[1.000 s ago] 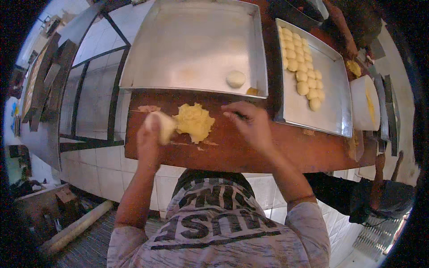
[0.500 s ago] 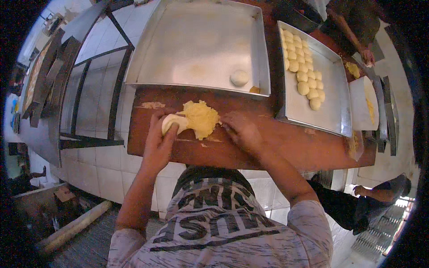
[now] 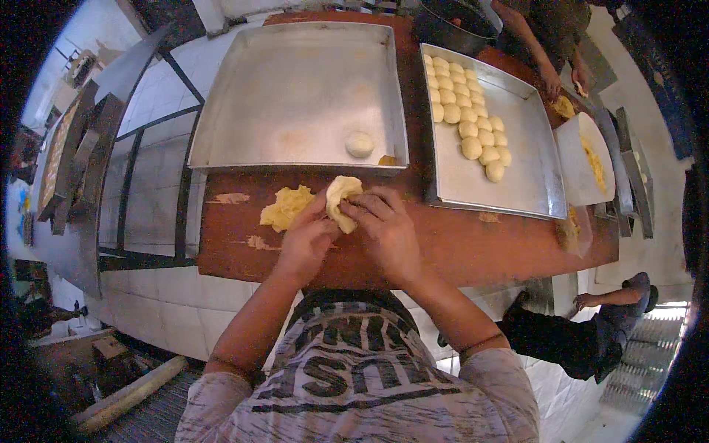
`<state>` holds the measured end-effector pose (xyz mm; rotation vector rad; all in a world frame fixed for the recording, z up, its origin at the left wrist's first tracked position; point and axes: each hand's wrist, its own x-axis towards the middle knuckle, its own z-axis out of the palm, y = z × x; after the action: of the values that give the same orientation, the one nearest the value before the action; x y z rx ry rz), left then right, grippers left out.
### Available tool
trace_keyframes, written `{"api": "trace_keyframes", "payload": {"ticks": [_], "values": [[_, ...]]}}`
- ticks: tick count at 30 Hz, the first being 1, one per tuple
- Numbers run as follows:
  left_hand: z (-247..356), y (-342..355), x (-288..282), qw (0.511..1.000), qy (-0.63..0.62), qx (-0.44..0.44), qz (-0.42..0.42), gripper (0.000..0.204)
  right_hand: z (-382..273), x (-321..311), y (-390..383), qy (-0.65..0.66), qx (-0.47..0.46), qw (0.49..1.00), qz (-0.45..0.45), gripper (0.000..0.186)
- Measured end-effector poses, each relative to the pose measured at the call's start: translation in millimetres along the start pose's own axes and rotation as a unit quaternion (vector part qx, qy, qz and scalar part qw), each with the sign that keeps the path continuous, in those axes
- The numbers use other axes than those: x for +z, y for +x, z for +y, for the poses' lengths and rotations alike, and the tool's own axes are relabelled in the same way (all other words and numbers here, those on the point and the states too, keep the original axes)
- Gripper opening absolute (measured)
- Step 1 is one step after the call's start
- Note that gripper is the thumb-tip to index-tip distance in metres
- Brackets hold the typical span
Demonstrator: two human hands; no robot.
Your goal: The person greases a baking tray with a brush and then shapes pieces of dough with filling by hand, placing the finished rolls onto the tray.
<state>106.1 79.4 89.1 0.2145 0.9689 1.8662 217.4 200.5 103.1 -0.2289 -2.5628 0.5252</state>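
Over the near part of the wooden table, a pale piece of dough (image 3: 341,193) stands tilted and folded like a cup between my hands. My left hand (image 3: 304,240) is closed around its lower left side. My right hand (image 3: 388,232) has its bent fingers pressed against its right side and into its hollow; whether they also hold some filling is hidden. Beside my left hand, a yellow crumbly mound of filling (image 3: 283,209) lies on the table, partly covered by that hand. Just beyond, a single round dough ball (image 3: 360,145) rests in a big metal tray (image 3: 295,96).
Right of centre, a second metal tray (image 3: 509,188) holds rows of dough balls (image 3: 465,96). Beyond its right side stands a white container (image 3: 578,173) with yellow filling. A co-worker's hands (image 3: 565,81) work at the far right corner. Another person (image 3: 591,321) is at the lower right.
My left hand has brought the dough rightward, off to the right of the yellow mound. My right hand has left the mound's edge and now meets the dough. The view has shifted slightly.
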Motion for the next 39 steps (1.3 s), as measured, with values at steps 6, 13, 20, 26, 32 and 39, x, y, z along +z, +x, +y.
{"api": "trace_keyframes", "payload": {"ticks": [6, 13, 20, 26, 32, 39], "values": [[19.8, -26.1, -1.6, 0.98, 0.17, 0.091, -0.051, 0.058, -6.8, -7.3, 19.5, 0.207, 0.095, 0.974, -0.013, 0.043], [30.5, -24.2, 0.0, 0.903, 0.371, 0.211, 0.05, 0.046, -18.8, 15.3, 41.3, 0.429, 0.179, 0.885, -0.015, 0.028], [44.0, -10.5, 11.0, 0.976, 0.168, 0.01, 0.138, 0.045, -34.3, 7.9, 14.9, 0.003, -0.077, 0.996, 0.045, 0.017], [21.3, -20.4, 27.8, 0.892, 0.434, 0.12, 0.042, 0.043, -9.5, -2.4, 19.9, 0.344, 0.19, 0.919, 0.044, 0.019], [28.3, -7.3, 13.1, 0.99, 0.129, -0.053, 0.03, 0.047, -12.1, -8.1, 9.0, 0.164, 0.021, 0.985, 0.045, 0.016], [18.9, -14.6, 9.3, 0.917, 0.387, -0.036, 0.092, 0.048, -9.9, -1.5, 24.0, 0.501, 0.236, 0.833, -0.003, 0.023]]}}
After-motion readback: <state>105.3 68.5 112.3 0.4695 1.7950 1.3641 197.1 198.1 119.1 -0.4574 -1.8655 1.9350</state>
